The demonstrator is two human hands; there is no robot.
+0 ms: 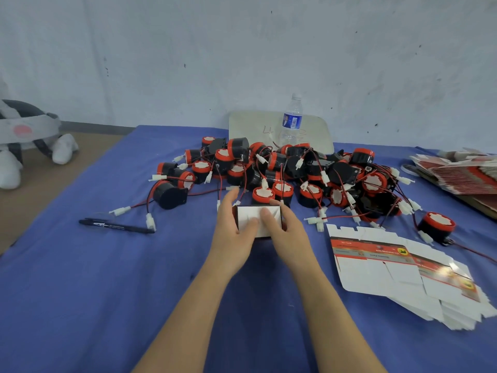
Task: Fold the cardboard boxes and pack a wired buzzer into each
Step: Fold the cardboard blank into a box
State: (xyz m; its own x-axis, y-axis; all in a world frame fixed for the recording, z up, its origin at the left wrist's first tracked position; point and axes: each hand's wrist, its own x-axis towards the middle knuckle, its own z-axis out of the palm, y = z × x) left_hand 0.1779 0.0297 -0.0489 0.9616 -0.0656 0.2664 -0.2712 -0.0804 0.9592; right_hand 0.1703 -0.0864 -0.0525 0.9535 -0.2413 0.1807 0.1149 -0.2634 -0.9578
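Close in, the left hand (231, 230) and right hand (286, 232) each clasp a side of the half-folded box (256, 215), thumbs pressing its white flap, down by the bench (134, 278). If a thumb eases, I'd guess that flap springs open. Just behind lies the heap of buzzers (282, 170), leads crossed over one another; lifting one could drag its neighbours along. Farther back, a snagged wire might topple the water bottle (291, 119).
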